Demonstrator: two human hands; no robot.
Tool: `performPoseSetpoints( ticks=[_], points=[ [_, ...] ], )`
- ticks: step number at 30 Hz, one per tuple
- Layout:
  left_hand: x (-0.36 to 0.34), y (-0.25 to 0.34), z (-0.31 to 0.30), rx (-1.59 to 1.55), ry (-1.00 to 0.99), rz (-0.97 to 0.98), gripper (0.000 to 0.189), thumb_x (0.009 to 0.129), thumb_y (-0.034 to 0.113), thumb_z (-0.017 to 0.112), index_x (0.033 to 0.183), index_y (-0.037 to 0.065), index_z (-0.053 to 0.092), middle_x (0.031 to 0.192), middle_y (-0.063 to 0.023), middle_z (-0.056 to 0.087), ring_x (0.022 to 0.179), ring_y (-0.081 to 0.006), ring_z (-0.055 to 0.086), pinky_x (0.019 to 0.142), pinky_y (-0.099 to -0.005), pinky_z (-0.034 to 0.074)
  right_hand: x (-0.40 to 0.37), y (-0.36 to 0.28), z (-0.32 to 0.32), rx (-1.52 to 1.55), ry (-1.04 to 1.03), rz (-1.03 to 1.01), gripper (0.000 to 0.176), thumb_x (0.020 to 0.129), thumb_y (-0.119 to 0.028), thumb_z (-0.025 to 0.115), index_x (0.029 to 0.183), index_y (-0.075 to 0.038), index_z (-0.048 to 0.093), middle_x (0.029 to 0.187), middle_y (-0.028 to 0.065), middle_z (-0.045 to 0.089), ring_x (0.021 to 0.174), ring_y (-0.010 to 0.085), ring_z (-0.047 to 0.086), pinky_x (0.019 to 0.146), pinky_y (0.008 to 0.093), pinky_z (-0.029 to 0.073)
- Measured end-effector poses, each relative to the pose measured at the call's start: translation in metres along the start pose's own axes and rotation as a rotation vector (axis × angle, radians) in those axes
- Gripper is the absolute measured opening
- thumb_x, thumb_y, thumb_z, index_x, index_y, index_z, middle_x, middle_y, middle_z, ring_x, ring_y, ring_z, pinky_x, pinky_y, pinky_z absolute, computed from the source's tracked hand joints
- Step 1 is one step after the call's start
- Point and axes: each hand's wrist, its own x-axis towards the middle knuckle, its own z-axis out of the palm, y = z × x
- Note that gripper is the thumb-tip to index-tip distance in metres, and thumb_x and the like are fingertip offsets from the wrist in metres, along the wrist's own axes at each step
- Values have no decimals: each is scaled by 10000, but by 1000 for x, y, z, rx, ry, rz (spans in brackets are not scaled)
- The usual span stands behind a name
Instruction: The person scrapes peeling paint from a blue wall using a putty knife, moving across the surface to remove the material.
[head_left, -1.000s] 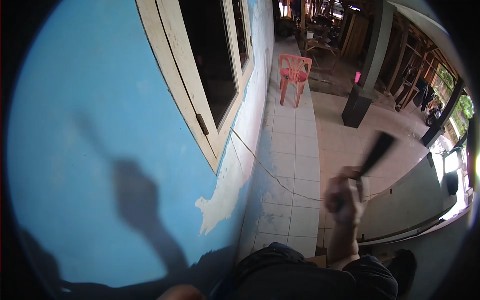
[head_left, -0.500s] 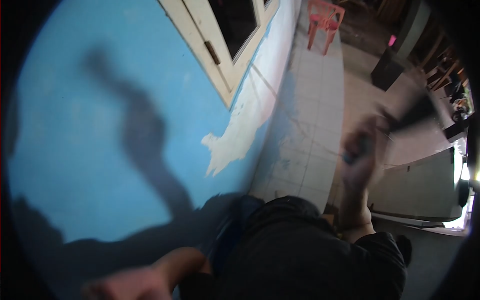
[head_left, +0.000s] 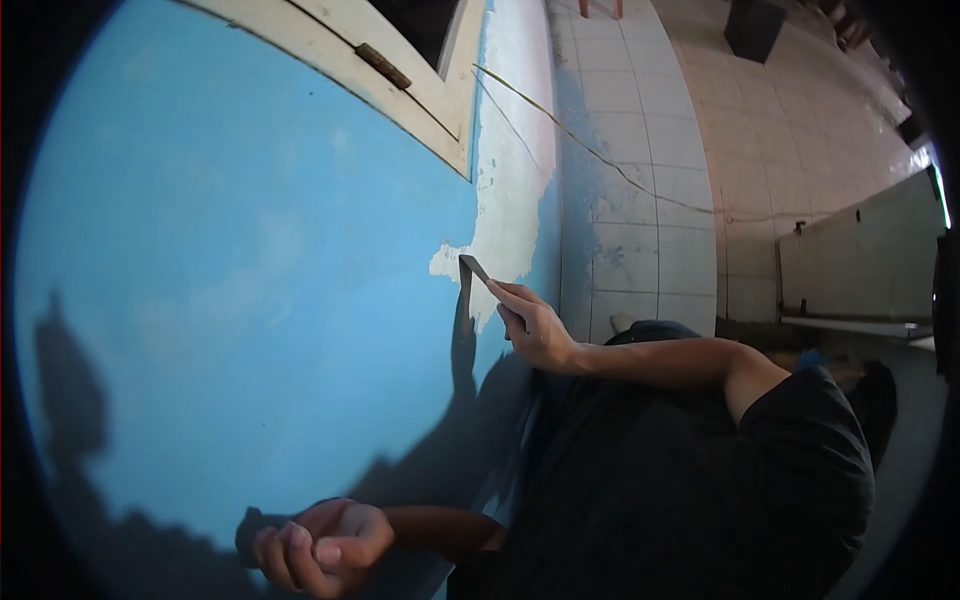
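My right hand (head_left: 538,330) grips a scraper (head_left: 474,267) whose blade meets the wall at the left edge of the pale bare patch (head_left: 505,215). Around that patch the wall (head_left: 250,300) is painted blue, with a ragged border between the two. Low in the view, my left hand (head_left: 325,548) is held in front of the wall with its fingers curled in and its thumb near them; nothing shows in it. Shadows of the hand and scraper fall on the wall just below the blade.
A cream window frame (head_left: 440,120) with a rusty hinge (head_left: 383,66) is above the patch. A thin cord (head_left: 600,157) runs from the wall across the tiled floor (head_left: 625,250). To the right are a pale panel (head_left: 860,250) and a dark box (head_left: 755,28).
My right hand has swung left from over the floor, bringing the scraper to the wall. My left hand has moved slightly right. The view has shifted, so the chair is mostly out of sight.
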Motion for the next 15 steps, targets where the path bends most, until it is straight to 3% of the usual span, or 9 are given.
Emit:
performPoseSetpoints(
  ticks=[2, 3, 9, 13, 15],
  points=[
    [2, 3, 6, -42, 49, -16, 239, 941, 104, 411, 898, -74, 565, 867, -205, 582, 738, -282, 565, 685, -435, 517, 3, 2, -2, -34, 40, -14, 348, 967, -23, 519, 1314, 0, 548, 1202, 168, 601, 706, 157, 604, 639, 280, 501],
    [-4, 3, 0, 31, 39, -20, 241, 937, 99, 392, 878, -66, 557, 823, -195, 588, 710, -275, 553, 670, -442, 518, 11, 4, -5, -56, 67, 31, 306, 951, -38, 527, 1247, -6, 596, 1172, 185, 627, 1010, 326, 632, 855, 359, 506],
    [-15, -1, -2, 27, 59, -21, 218, 927, 66, 375, 857, -53, 545, 758, -172, 594, 708, -273, 561, 648, -454, 526, -2, -12, -9, 16, 6, 58, 279, 943, -57, 563, 1212, -12, 621, 1114, 169, 654, 815, 256, 653, 714, 330, 515],
    [-13, -3, 0, -9, 53, 34, 207, 923, 47, 374, 854, -49, 544, 759, -179, 600, 702, -277, 565, 626, -460, 526, 18, -1, -14, 25, 59, 137, 264, 919, -44, 598, 1178, -8, 632, 1081, 179, 657, 793, 263, 662, 711, 334, 520],
    [-13, -4, -1, -3, 31, 49, 203, 922, 41, 376, 851, -48, 544, 753, -180, 599, 689, -278, 562, 619, -465, 528, 13, 10, -4, 20, 121, 13, 264, 923, -48, 613, 1184, -28, 642, 1077, 145, 667, 702, 193, 620, 624, 293, 483]
  ],
)
